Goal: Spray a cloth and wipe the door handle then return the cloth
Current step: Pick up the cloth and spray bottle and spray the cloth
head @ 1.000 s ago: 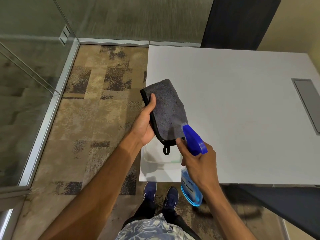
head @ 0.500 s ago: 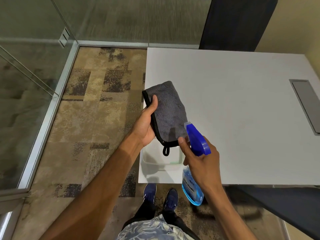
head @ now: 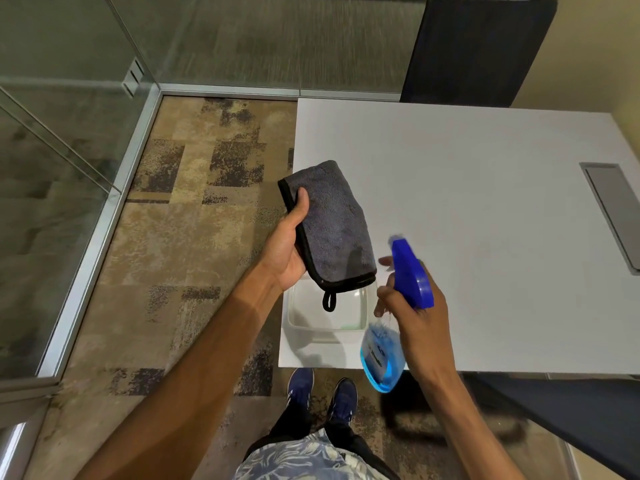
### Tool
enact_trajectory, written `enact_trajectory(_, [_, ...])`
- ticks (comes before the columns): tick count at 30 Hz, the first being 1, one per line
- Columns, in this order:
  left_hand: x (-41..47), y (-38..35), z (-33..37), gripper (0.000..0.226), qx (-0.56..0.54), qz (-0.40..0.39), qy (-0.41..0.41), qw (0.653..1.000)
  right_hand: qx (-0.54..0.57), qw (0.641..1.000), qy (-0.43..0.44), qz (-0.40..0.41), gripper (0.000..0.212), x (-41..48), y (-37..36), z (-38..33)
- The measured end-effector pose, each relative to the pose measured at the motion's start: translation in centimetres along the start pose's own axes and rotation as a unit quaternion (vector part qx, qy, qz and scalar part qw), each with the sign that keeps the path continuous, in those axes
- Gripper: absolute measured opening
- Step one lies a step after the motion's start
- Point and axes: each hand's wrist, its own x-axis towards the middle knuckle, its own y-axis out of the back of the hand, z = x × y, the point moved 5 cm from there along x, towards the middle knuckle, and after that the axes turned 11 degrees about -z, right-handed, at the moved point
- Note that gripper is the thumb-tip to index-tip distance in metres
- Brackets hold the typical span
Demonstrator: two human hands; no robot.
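Carpet [head: 194, 237] in tan and brown patches runs beside a white table [head: 485, 202] with a clear tub [head: 325, 313] at its near corner. Above the tub, the left hand [head: 287, 247] grips a folded grey cloth [head: 332, 230], thumb on top. Just beside it, the right hand [head: 419, 317] is wrapped around a blue spray bottle [head: 408, 271], nozzle towards the cloth, one finger stretched out at the trigger.

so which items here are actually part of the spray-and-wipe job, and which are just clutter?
In the job:
folded grey microfibre cloth, held in the left hand
blue-headed spray bottle of blue liquid, held in the right hand
clear plastic tray under the cloth, probably where it goes back

Not in use:
white table
dark chair
grey cable hatch
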Motion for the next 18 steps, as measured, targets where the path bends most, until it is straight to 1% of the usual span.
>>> enact_trajectory(3, [-0.5,1.0,0.8,0.059,0.0,0.007,-0.007,1.0,-0.002,0.999,0.034,-0.011,0.052,0.6,0.2,-0.5])
enact_trajectory(5, [-1.0,1.7,1.5,0.059,-0.004,0.012,-0.015,1.0,-0.005,0.999,0.048,-0.003,0.063,1.1,0.3,-0.4])
enact_trajectory(10, [-2.7,3.9,2.8,0.058,-0.014,0.045,-0.036,0.998,-0.027,0.998,0.052,-0.018,0.067,3.0,-0.8,1.2])
enact_trajectory(13, [-3.8,5.2,2.8,0.058,-0.021,0.068,-0.037,0.997,-0.059,0.997,0.043,-0.027,0.06,4.1,-1.6,3.3])
enact_trajectory(16, [-4.9,6.1,2.5,0.057,-0.028,0.077,-0.034,0.996,-0.085,0.995,0.037,-0.042,0.059,5.2,-2.5,5.5])
enact_trajectory(18, [-5.5,6.7,2.2,0.058,-0.039,0.083,-0.032,0.995,-0.097,0.994,0.03,-0.048,0.053,5.9,-2.8,6.8])
